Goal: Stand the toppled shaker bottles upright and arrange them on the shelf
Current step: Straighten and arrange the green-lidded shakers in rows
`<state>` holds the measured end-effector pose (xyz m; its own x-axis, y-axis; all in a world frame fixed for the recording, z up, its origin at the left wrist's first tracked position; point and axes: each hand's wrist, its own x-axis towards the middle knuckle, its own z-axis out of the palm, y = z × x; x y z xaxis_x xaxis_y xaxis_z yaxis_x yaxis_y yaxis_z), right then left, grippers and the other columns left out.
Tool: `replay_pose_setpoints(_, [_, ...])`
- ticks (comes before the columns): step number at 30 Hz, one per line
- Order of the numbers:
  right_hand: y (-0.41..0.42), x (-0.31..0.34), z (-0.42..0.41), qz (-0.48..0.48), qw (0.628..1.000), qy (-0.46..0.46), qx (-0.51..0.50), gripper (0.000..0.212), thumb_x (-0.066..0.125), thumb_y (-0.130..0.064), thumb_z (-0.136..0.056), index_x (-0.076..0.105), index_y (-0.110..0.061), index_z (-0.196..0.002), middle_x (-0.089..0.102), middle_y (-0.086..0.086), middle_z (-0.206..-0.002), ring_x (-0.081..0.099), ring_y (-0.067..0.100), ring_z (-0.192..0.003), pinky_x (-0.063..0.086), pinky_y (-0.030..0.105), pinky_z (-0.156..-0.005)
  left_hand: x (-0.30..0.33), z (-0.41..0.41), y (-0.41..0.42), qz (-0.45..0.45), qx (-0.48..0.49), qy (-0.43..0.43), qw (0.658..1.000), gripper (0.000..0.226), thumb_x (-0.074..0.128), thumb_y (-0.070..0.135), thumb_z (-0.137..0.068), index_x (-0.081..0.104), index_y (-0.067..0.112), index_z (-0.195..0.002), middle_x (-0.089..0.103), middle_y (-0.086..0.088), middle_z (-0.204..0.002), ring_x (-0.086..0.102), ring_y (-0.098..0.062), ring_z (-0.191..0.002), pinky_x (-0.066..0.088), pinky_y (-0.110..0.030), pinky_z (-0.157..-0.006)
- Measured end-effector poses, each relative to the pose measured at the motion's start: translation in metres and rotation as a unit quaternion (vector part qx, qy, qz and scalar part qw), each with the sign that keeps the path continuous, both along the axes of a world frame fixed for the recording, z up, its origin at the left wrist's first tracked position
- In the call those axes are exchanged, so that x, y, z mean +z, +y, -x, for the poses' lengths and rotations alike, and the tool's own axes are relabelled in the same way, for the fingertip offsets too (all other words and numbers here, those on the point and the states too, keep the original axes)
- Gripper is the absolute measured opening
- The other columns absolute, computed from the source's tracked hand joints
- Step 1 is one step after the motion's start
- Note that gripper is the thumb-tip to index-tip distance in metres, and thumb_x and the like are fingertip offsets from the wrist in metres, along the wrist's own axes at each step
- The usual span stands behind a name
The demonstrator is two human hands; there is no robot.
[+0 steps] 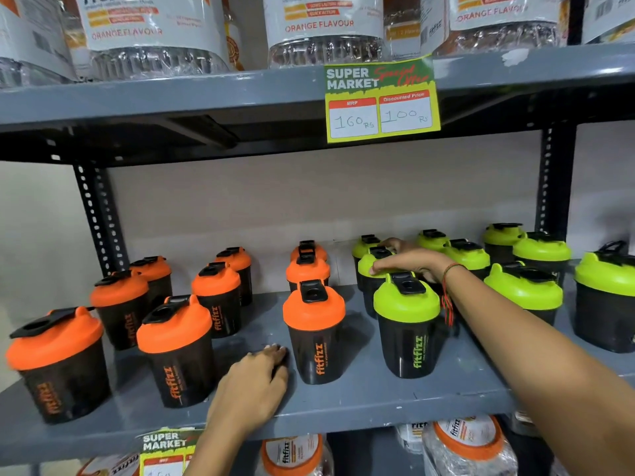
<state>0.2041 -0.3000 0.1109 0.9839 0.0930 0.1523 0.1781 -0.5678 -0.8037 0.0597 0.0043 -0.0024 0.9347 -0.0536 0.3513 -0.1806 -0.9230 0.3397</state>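
Observation:
Black shaker bottles stand upright on the grey shelf (pixel 360 400). Several with orange lids fill the left half, among them a front one (pixel 314 333). Several with green lids fill the right half, with one in front (pixel 407 324). My left hand (pixel 256 379) lies flat on the shelf just left of the front orange-lidded bottle, fingers touching its base side and holding nothing. My right hand (pixel 410 261) reaches over the front green bottle and rests on the lid of the green-lidded bottle (pixel 369 269) behind it. No bottle in view lies toppled.
The upper shelf (pixel 206 97) carries large clear jars with orange-flavour labels (pixel 151 32) and a hanging price tag (pixel 379 101). Perforated black uprights (pixel 98 218) stand at the left and right. More jars (pixel 464 444) sit on the shelf below.

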Motion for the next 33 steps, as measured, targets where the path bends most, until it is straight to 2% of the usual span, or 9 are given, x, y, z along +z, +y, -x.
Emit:
replay_pose_setpoints(4, [-0.001, 0.000, -0.002, 0.006, 1.000, 0.011, 0.004, 0.080, 0.082, -0.022, -0.077, 0.041, -0.016, -0.146, 0.057, 0.005, -0.126, 0.058, 0.003, -0.090, 0.047, 0.016, -0.064, 0.001, 0.001, -0.001, 0.002, 0.003, 0.003, 1.000, 0.040, 0.036, 0.040, -0.085, 0.054, 0.030, -0.119, 0.064, 0.001, -0.127, 0.059, -0.027, -0.114, 0.051, -0.044, -0.090])
replay_pose_setpoints(9, [-0.003, 0.003, 0.003, -0.023, 1.000, 0.011, 0.004, 0.102, 0.086, -0.039, -0.073, 0.027, -0.026, -0.155, 0.039, 0.006, -0.155, 0.048, 0.022, -0.126, 0.046, 0.039, -0.104, 0.003, 0.002, -0.001, 0.003, -0.002, 0.001, 1.000, 0.041, 0.038, 0.039, -0.087, 0.055, 0.030, -0.123, 0.064, 0.001, -0.128, 0.059, -0.026, -0.115, 0.051, -0.043, -0.091])
replay_pose_setpoints(12, [-0.006, 0.012, 0.014, -0.088, 0.995, -0.031, -0.026, 0.102, 0.085, -0.045, -0.072, 0.029, -0.024, -0.154, 0.038, 0.011, -0.155, 0.046, 0.031, -0.136, 0.043, 0.035, -0.102, 0.004, 0.003, -0.001, 0.001, -0.001, -0.003, 1.000, 0.038, 0.039, 0.038, -0.088, 0.056, 0.031, -0.122, 0.065, 0.000, -0.127, 0.060, -0.027, -0.113, 0.052, -0.043, -0.089])
replay_pose_setpoints(15, [-0.008, 0.028, 0.036, -0.138, 0.981, -0.127, -0.041, 0.075, 0.082, -0.035, -0.079, 0.047, -0.021, -0.144, 0.050, 0.009, -0.145, 0.053, 0.020, -0.123, 0.040, 0.025, -0.092, 0.004, 0.004, -0.001, 0.003, -0.002, -0.005, 1.000, 0.036, 0.040, 0.037, -0.090, 0.057, 0.030, -0.121, 0.066, -0.002, -0.124, 0.062, -0.028, -0.110, 0.053, -0.044, -0.087])
replay_pose_setpoints(19, [-0.024, 0.049, 0.085, -0.197, 0.930, -0.297, -0.084, 0.045, 0.075, -0.016, -0.086, 0.061, -0.014, -0.128, 0.063, 0.013, -0.129, 0.061, 0.017, -0.103, 0.050, 0.022, -0.081, 0.005, 0.006, -0.002, -0.004, -0.005, 0.001, 1.000, 0.037, 0.039, 0.036, -0.091, 0.057, 0.028, -0.122, 0.066, -0.005, -0.124, 0.061, -0.030, -0.109, 0.052, -0.046, -0.087])
replay_pose_setpoints(24, [-0.072, 0.017, 0.160, -0.129, 0.821, -0.496, -0.251, 0.036, 0.068, -0.037, -0.086, 0.065, -0.030, -0.120, 0.067, -0.005, -0.117, 0.063, 0.007, -0.106, 0.052, 0.025, -0.086, 0.004, 0.005, -0.004, -0.026, 0.000, 0.011, 1.000, 0.037, 0.038, 0.033, -0.092, 0.056, 0.027, -0.124, 0.063, -0.006, -0.130, 0.059, -0.033, -0.114, 0.051, -0.046, -0.090])
replay_pose_setpoints(27, [-0.094, -0.027, 0.177, -0.152, 0.826, -0.447, -0.308, 0.061, 0.070, -0.051, -0.084, 0.053, -0.026, -0.138, 0.059, -0.003, -0.132, 0.057, 0.010, -0.119, 0.048, 0.032, -0.099, 0.004, 0.004, -0.004, -0.033, 0.002, 0.012, 0.999, 0.037, 0.039, 0.033, -0.093, 0.056, 0.027, -0.125, 0.062, -0.006, -0.130, 0.059, -0.033, -0.114, 0.051, -0.046, -0.090])
replay_pose_setpoints(30, [-0.110, -0.067, 0.179, -0.161, 0.882, -0.329, -0.297, 0.101, 0.074, -0.065, -0.072, 0.033, -0.020, -0.153, 0.048, 0.004, -0.147, 0.051, 0.016, -0.127, 0.042, 0.032, -0.105, 0.003, 0.005, -0.004, -0.036, 0.000, 0.013, 0.999, 0.035, 0.039, 0.033, -0.093, 0.056, 0.025, -0.123, 0.063, -0.006, -0.130, 0.059, -0.033, -0.114, 0.051, -0.046, -0.090])
replay_pose_setpoints(33, [-0.120, -0.092, 0.175, -0.133, 0.931, -0.222, -0.257, 0.121, 0.078, -0.066, -0.057, 0.024, -0.019, -0.155, 0.048, 0.007, -0.146, 0.052, 0.018, -0.124, 0.039, 0.029, -0.101, 0.004, 0.006, -0.004, -0.034, 0.002, 0.012, 0.999, 0.036, 0.040, 0.032, -0.093, 0.056, 0.026, -0.124, 0.063, -0.007, -0.129, 0.060, -0.033, -0.113, 0.051, -0.046, -0.089])
